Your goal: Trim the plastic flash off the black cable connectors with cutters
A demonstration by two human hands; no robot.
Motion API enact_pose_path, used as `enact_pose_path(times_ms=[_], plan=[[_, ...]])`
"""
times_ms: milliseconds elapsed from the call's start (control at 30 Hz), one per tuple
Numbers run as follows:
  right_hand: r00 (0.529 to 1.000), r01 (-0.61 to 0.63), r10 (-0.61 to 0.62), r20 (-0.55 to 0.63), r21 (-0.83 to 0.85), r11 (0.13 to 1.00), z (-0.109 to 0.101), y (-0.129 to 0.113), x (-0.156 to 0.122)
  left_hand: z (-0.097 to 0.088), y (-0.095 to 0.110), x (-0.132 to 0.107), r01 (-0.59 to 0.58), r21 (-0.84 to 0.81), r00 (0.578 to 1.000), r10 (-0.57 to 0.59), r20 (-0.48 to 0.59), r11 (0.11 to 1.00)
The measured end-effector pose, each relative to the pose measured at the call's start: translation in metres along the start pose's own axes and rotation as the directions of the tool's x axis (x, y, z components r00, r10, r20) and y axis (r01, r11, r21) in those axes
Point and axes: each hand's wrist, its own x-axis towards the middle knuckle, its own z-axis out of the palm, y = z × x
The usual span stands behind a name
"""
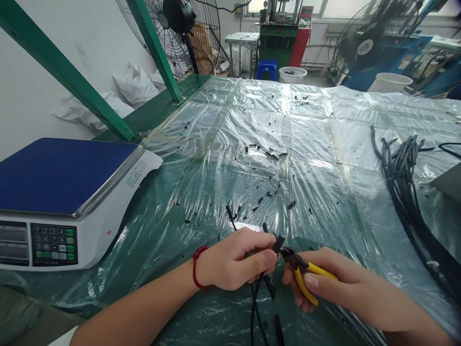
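Observation:
My left hand [239, 259], with a red bead bracelet at the wrist, is closed around a black cable [255, 307]. The cable's thicker black end [278, 243] sticks up between thumb and forefinger. My right hand [334, 278] grips yellow-handled cutting pliers [306, 288]. Their dark jaws [288, 253] are at the cable end, close to my left fingertips; whether they touch it I cannot tell. More black cable ends show behind and below my left hand. Small black scraps [268, 194] lie scattered on the plastic sheet beyond.
Clear plastic sheeting [216, 178] covers the green table. A white scale with a blue plate [72, 173] stands at left. On the right lies a bundle of black cables [403, 192] beside a grey edge. A green post [154, 48] rises at the far left corner, with fans and machines behind.

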Motion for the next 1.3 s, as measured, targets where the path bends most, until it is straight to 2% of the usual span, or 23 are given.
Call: enact_pose_path(times_ms=[100, 233, 467, 667, 800, 900, 1033, 1100, 1200, 1300], plan=[[1.000, 0.012, -0.012, 0.001, 0.007, 1.000, 0.000, 0.001, 0.000, 0.001, 0.000, 0.001, 0.013, -0.046, 1.000, -0.013, 0.001, 0.999], [1.000, 0.018, -0.018, -0.002, -0.005, 1.000, 0.000, 0.000, 0.001, 0.002, -0.003, 0.004, -0.025, -0.137, 1.000, 0.024, -0.014, 0.990], [1.000, 0.026, -0.026, -0.004, 0.012, 1.000, 0.001, -0.005, 0.003, 0.002, -0.003, 0.006, -0.017, -0.154, 1.000, 0.019, 0.011, 0.988], [1.000, 0.006, -0.006, -0.021, 0.024, 1.000, 0.001, -0.006, 0.001, 0.003, 0.000, 0.006, 0.024, -0.219, 1.000, -0.023, 0.007, 0.975], [0.999, 0.016, -0.015, -0.029, 0.039, 0.999, 0.002, -0.008, 0.003, 0.005, 0.000, 0.005, 0.011, -0.297, 1.000, -0.010, 0.006, 0.955], [0.990, 0.073, -0.068, -0.121, 0.041, 0.996, 0.008, -0.008, 0.007, 0.006, 0.000, 0.004, 0.022, -0.344, 0.999, -0.032, -0.023, 0.939], [0.924, 0.145, -0.120, -0.363, 0.042, 0.989, 0.023, -0.004, 0.010, 0.008, -0.003, 0.003, 0.106, -0.538, 0.994, -0.109, 0.026, 0.837], [0.904, 0.167, -0.128, -0.407, 0.060, 0.984, 0.029, -0.003, 0.010, 0.009, -0.007, 0.004, 0.130, -0.600, 0.991, -0.120, 0.058, 0.790], [0.934, 0.173, -0.104, -0.341, 0.176, 0.969, 0.032, -0.005, 0.010, 0.009, -0.013, 0.006, 0.151, -0.630, 0.988, -0.117, 0.096, 0.762], [0.991, 0.115, -0.079, -0.107, 0.394, 0.912, 0.029, -0.007, 0.005, 0.009, -0.016, 0.008, 0.157, -0.648, 0.988, -0.114, 0.108, 0.746]])
